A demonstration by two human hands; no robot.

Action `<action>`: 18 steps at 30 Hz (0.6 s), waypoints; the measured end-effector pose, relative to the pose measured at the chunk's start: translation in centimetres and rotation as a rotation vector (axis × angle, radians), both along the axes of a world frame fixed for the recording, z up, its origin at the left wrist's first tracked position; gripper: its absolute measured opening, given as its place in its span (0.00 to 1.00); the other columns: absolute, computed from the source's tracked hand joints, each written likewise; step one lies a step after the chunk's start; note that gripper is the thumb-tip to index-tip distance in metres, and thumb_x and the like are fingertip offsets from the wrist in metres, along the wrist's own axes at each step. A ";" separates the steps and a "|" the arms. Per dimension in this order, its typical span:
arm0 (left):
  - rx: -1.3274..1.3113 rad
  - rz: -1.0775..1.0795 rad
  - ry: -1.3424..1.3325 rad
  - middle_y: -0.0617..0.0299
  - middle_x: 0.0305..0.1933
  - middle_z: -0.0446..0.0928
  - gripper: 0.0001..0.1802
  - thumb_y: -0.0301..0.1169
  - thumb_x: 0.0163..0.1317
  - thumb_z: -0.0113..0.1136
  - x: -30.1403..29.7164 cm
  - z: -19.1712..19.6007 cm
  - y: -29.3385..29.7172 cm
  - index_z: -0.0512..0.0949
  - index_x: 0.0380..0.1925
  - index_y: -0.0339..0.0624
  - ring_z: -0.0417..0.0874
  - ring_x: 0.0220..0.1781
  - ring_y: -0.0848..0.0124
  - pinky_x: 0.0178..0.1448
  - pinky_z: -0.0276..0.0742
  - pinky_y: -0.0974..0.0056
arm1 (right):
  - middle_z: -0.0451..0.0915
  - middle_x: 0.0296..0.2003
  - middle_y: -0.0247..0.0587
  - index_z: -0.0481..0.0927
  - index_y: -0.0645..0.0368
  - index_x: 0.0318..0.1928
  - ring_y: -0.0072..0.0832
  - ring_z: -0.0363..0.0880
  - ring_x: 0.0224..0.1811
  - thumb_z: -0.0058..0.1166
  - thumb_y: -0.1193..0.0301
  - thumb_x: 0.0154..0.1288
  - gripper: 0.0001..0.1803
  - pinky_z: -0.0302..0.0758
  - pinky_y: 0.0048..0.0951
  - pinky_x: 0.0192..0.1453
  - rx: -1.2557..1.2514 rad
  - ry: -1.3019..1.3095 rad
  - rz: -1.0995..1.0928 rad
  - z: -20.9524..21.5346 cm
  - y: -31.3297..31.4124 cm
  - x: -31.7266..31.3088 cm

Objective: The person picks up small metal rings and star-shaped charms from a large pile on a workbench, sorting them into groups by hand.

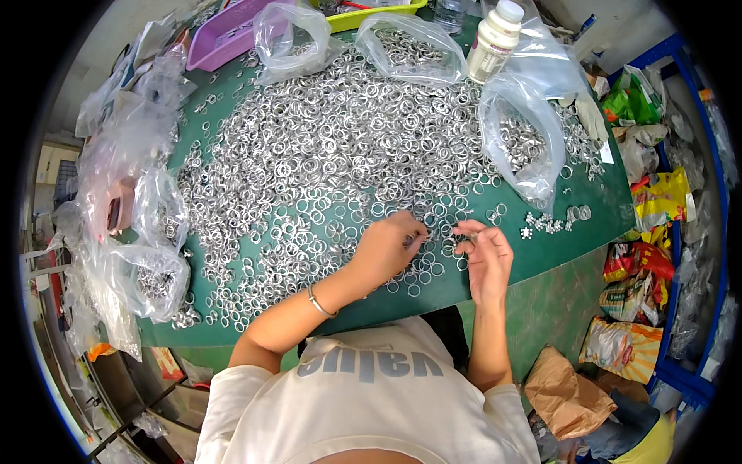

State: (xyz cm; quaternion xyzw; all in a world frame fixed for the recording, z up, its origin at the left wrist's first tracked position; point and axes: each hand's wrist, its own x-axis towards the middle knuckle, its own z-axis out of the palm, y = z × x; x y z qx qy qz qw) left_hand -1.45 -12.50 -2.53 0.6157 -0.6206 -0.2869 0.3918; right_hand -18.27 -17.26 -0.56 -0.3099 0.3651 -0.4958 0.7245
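At the near table edge, left hand (390, 246) rests curled, fingertips pinching into the loose metal rings (325, 155); right hand (485, 251) pinches a single ring just beside it. Risk: rings near the edge could be swept off by a forearm. Surface: green table (541, 255), clear bags (522, 139) of rings, white bottle (493, 31). Cluttered workroom, packages on the floor.

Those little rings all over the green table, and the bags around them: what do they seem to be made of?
Rings: probably metal, judging by the silvery, shiny glint. Bags: thin clear plastic film, see-through and crinkled. Green table top: matte, maybe rubber or felt matting; hard to tell.
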 end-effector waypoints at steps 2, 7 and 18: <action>0.425 0.008 0.464 0.55 0.34 0.77 0.02 0.24 0.56 0.54 1.3 2.1 -0.2 0.76 0.28 0.38 0.73 0.22 0.71 0.22 0.67 0.69 | 0.76 0.24 0.42 0.69 0.61 0.28 0.22 0.73 0.24 0.45 0.81 0.64 0.06 0.68 0.20 0.24 0.078 -0.136 0.086 -0.7 -0.4 -1.3; 0.428 -0.065 1.416 0.43 0.41 0.73 0.09 0.30 0.57 0.53 3.2 1.1 1.1 0.71 0.28 0.34 0.66 0.20 0.75 0.17 0.58 0.77 | 0.71 0.16 0.33 0.66 0.59 0.32 0.16 0.66 0.14 0.43 0.78 0.66 0.04 0.59 0.19 0.16 -0.119 0.433 0.154 -0.5 0.3 -0.1; 0.375 0.061 1.185 0.63 0.20 0.66 0.13 0.37 0.62 0.52 2.9 0.7 1.4 0.70 0.30 0.36 0.60 0.11 0.79 0.11 0.52 0.78 | 0.76 0.22 0.42 0.74 0.57 0.21 0.40 0.78 0.25 0.54 0.73 0.44 0.03 0.73 0.40 0.26 -0.689 1.433 0.221 -3.6 0.7 3.0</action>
